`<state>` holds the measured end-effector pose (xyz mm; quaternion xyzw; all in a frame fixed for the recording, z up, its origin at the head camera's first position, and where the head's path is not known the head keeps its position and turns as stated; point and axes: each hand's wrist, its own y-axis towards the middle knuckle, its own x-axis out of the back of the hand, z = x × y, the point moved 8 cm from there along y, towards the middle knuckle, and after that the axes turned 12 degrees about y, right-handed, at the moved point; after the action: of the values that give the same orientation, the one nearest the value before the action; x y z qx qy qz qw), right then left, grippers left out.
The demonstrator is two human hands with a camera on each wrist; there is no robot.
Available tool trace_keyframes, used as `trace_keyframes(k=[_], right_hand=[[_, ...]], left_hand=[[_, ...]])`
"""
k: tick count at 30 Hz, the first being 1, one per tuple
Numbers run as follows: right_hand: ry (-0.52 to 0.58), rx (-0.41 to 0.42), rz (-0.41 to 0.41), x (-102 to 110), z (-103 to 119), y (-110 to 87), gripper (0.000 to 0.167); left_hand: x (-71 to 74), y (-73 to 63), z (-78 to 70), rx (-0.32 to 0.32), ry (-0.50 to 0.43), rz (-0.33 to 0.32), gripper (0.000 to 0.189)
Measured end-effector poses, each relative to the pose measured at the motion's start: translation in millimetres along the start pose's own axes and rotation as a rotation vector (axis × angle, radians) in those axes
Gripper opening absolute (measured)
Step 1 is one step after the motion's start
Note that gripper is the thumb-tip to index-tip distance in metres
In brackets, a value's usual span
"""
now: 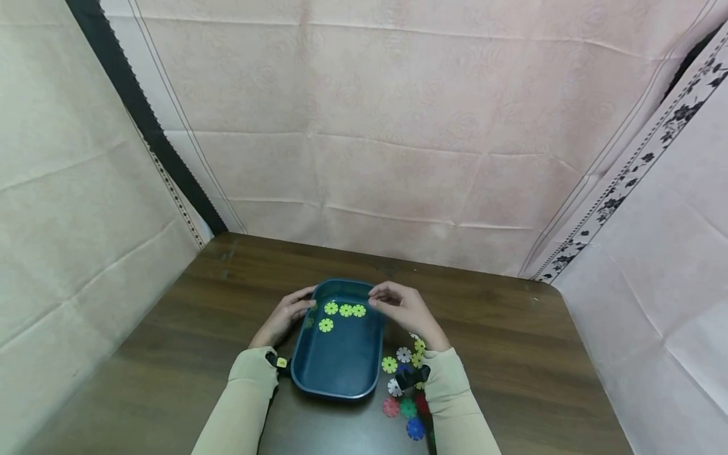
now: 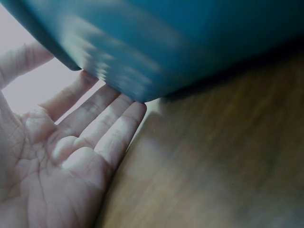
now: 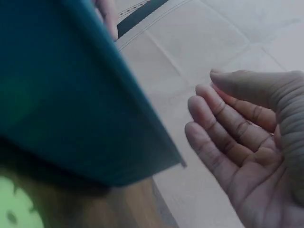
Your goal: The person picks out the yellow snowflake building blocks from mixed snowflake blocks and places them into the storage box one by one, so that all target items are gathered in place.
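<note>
A dark teal rectangular tray (image 1: 337,363) rests on the table, with several yellow notched plastic discs (image 1: 326,325) on its floor near the far left. My left hand (image 1: 287,314) holds the tray's left side. In the left wrist view, its thumb (image 2: 23,61) passes behind the rim while the fingers (image 2: 102,111) extend against the outer wall. By the far right corner is my right hand (image 1: 400,308), its fingers gently bent and nothing between them. The right wrist view shows a gap between the fingertips (image 3: 195,130) and the tray's rim (image 3: 159,128).
Loose notched discs in white, yellow, blue, green and red, including a green disc (image 1: 408,407), lie right of the tray, partly under the right wrist. A brown wooden table (image 1: 495,354) bears everything. Pale cloth (image 1: 392,126) hangs behind and at both sides.
</note>
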<state>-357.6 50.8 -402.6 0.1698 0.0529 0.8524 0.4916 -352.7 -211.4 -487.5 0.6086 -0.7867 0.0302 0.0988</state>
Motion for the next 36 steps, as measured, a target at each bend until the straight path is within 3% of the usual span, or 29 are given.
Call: trace_keyframes(k=[6, 17, 20, 27, 32, 36], right_hand=[[0.022, 0.048, -0.047, 20.5, 0.4, -8.9, 0.018], [-0.068, -0.015, -0.077, 52.3, -31.7, -32.6, 0.025], [-0.076, -0.044, -0.085, 61.0, -43.5, -43.8, 0.027], [-0.103, -0.106, -0.157, 87.4, -70.6, -79.7, 0.015], [-0.146, -0.093, -0.241, 100.3, -81.9, -102.6, 0.014], [-0.205, -0.038, -0.241, 96.9, -82.6, -109.2, 0.013]], left_hand=[[-2.0, 4.1, -1.8, 0.006, -0.003, -0.005, 0.048], [0.7, 3.9, -2.0, -0.008, 0.010, -0.011, 0.051], [-0.1, 3.7, -0.7, -0.002, 0.011, -0.007, 0.051], [-2.0, 2.2, 1.8, 0.016, 0.004, -0.005, 0.050], [-2.0, 0.5, 2.6, 0.027, 0.004, -0.002, 0.048], [-0.9, -1.0, 0.2, 0.018, 0.008, -0.009, 0.050]])
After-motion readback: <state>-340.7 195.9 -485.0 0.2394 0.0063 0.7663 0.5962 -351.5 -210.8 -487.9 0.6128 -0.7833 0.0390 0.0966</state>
